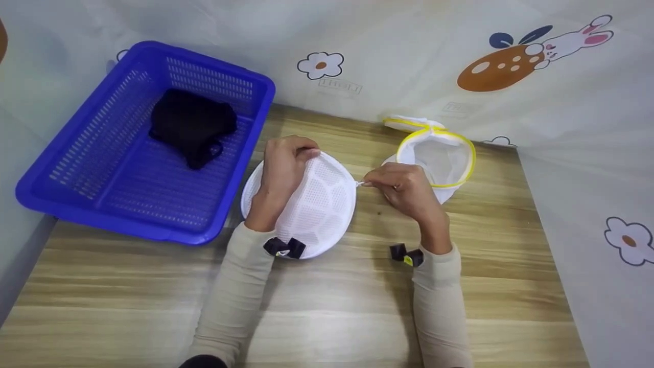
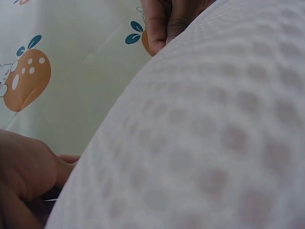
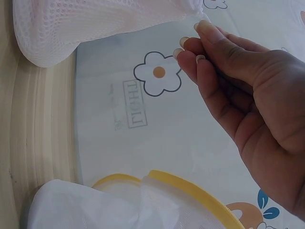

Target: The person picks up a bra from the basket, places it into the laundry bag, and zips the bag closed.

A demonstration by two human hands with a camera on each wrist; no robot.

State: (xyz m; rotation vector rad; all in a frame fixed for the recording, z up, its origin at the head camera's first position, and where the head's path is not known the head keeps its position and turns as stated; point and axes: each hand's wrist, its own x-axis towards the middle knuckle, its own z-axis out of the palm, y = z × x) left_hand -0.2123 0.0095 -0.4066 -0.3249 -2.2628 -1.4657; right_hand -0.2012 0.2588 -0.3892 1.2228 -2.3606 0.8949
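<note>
A white mesh laundry bag (image 1: 327,204), rounded like a dome, stands in the middle of the wooden table. My left hand (image 1: 283,171) pinches its upper rim between thumb and fingers. At the bag's right edge, my right hand (image 1: 409,189) pinches a small white tab or cord (image 1: 359,183) with thumb and forefinger. Close mesh (image 2: 205,133) fills much of the left wrist view, with the left fingers (image 2: 157,26) at its top edge. The right wrist view has the right hand (image 3: 257,90) with its fingertips together near the bag's corner (image 3: 47,38).
A second white mesh bag (image 1: 443,194) with a yellow-trimmed rim lies behind the right hand, its lid (image 1: 403,124) folded back. On the left stands a blue plastic basket (image 1: 214,214) holding a black cloth garment (image 1: 191,120). Patterned sheeting (image 1: 398,46) rises behind the table (image 1: 327,317).
</note>
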